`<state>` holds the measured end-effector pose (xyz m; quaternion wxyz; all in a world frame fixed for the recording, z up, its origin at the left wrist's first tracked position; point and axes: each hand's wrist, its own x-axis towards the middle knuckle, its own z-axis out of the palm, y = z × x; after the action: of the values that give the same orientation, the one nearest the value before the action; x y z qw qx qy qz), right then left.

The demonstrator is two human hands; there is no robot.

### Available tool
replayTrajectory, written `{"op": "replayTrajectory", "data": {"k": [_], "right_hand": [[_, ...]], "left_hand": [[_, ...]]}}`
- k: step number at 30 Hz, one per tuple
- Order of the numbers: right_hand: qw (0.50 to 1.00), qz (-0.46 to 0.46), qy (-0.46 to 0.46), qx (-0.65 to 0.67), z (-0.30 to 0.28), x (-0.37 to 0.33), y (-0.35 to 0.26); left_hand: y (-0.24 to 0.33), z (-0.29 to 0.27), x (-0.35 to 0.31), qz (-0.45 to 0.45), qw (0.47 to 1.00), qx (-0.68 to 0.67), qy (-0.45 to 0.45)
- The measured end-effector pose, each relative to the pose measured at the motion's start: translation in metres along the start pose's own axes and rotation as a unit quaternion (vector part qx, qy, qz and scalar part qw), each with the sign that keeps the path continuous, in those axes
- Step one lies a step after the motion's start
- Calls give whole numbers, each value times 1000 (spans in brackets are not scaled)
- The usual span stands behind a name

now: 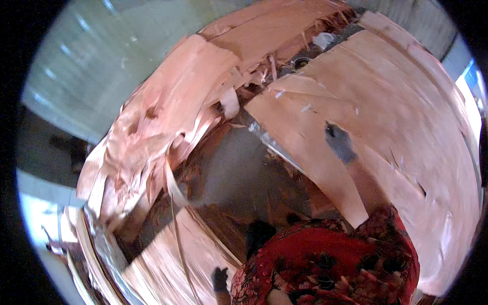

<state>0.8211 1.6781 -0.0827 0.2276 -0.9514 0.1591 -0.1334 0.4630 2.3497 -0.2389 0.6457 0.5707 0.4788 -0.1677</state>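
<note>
My right hand (340, 144), in a grey glove with dark fingertips, reaches forward onto a large thin tan wood veneer sheet (396, 122). It lies over the sheet with fingers stretched out, nothing visible in its grip. Lower down, beside my red flowered clothing, my left hand (220, 279) in a dark glove is held by another pile of veneer sheets (173, 249). Its fingers look a little apart, and I see nothing in them. Blur hides whether it touches the pile.
Torn, curled veneer pieces (157, 117) heap up along the left, with a reddish stack (274, 25) behind. Grey-brown floor (234, 162) with scraps shows between the piles. A white scrap (324, 40) lies at the far end. My dark shoe (259, 235) is below me.
</note>
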Motion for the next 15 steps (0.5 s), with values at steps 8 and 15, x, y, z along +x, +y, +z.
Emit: {"op": "replayTrajectory", "data": {"k": [8,15], "right_hand": [[979,98,63,-168,91,117,-60],[967,175,-4,-184,96,124,-86]], "left_hand": [[223,63,187,15,959,279,-54],[530,197,293,291,850,399,-183]]}}
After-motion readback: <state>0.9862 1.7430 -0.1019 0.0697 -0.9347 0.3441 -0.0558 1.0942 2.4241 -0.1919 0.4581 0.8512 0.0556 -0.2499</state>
